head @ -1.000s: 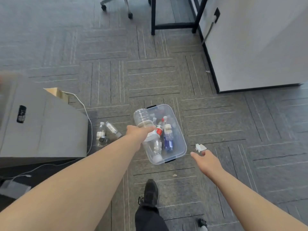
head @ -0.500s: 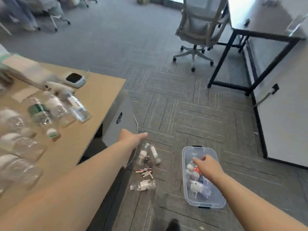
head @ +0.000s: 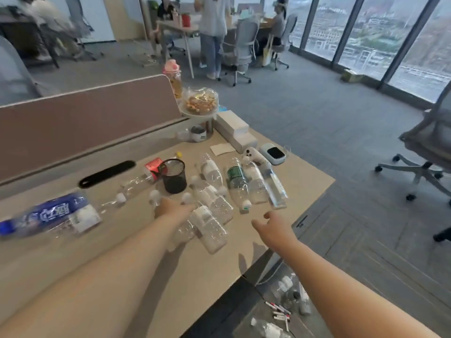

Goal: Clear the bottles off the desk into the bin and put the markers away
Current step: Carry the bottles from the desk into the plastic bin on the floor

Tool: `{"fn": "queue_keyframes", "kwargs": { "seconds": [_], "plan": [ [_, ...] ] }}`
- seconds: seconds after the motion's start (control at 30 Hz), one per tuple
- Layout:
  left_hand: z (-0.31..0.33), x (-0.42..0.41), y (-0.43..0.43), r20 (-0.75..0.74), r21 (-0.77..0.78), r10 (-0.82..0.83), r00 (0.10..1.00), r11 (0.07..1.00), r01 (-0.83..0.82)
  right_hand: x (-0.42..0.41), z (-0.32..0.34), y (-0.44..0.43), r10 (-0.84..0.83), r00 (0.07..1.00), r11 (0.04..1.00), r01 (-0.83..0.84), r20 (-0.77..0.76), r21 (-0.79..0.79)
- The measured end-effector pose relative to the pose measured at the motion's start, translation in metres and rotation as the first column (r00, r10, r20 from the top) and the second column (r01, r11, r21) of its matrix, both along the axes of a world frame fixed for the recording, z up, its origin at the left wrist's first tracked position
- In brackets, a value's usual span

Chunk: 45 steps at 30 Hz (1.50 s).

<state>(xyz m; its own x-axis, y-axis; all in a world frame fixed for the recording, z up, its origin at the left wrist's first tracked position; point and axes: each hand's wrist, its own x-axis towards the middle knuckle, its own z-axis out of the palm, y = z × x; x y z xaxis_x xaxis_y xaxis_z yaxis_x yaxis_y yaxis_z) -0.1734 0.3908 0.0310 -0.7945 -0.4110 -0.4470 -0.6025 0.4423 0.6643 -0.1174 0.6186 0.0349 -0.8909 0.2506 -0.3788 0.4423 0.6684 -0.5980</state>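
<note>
Several empty clear plastic bottles [head: 212, 203] lie on the tan desk [head: 136, 242], among them a green-labelled one [head: 236, 175] and a blurred blue-labelled one [head: 48, 213] at the left. My left hand [head: 172, 209] reaches over the desk and rests against the clear bottles near a white cap; its fingers are partly hidden. My right hand [head: 274, 228] hovers over the desk's right edge, fingers apart, holding nothing. A black mesh pen cup [head: 174, 176] stands behind the bottles. Markers [head: 280, 313] and a few bottles [head: 291, 289] lie on the floor below. The bin is out of view.
A brown partition [head: 85, 123] closes the desk's far side. A snack bowl [head: 201, 101], white boxes [head: 234, 129], a white controller [head: 255, 156] and a small white device [head: 273, 153] sit at the far corner. An office chair [head: 429, 152] stands right; people sit at distant desks.
My view swung up from the floor bin to the desk. My left hand dropped its bottle into the bin and now reaches among the desk bottles; my right hand left the bin.
</note>
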Motion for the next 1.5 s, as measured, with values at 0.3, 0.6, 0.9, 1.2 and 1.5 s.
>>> {"fn": "queue_keyframes", "kwargs": {
  "seconds": [0.3,0.6,0.9,1.2,1.5],
  "plan": [
    [-0.052,-0.035,-0.052,0.130,0.038,0.374,0.919,0.924,-0.381,-0.075,-0.015,-0.058,0.337,0.941,0.935,-0.337,0.019,0.111],
    [-0.102,-0.040,-0.012,0.213,0.044,0.390,0.896,0.912,-0.407,-0.118,-0.029,-0.057,0.488,0.871,0.864,-0.473,-0.053,0.176],
    [-0.062,-0.027,-0.050,0.161,0.005,0.415,0.895,0.907,-0.421,-0.132,-0.017,-0.078,0.561,0.827,0.818,-0.549,-0.025,0.171],
    [0.019,0.006,-0.134,-0.039,-0.108,0.479,0.877,0.871,-0.480,-0.083,-0.085,-0.151,0.587,0.774,0.745,-0.631,0.236,0.217],
    [0.024,0.030,-0.147,0.007,-0.099,0.437,0.899,0.895,-0.435,-0.074,-0.077,-0.166,0.598,0.796,0.776,-0.605,0.098,0.178]
  ]
}}
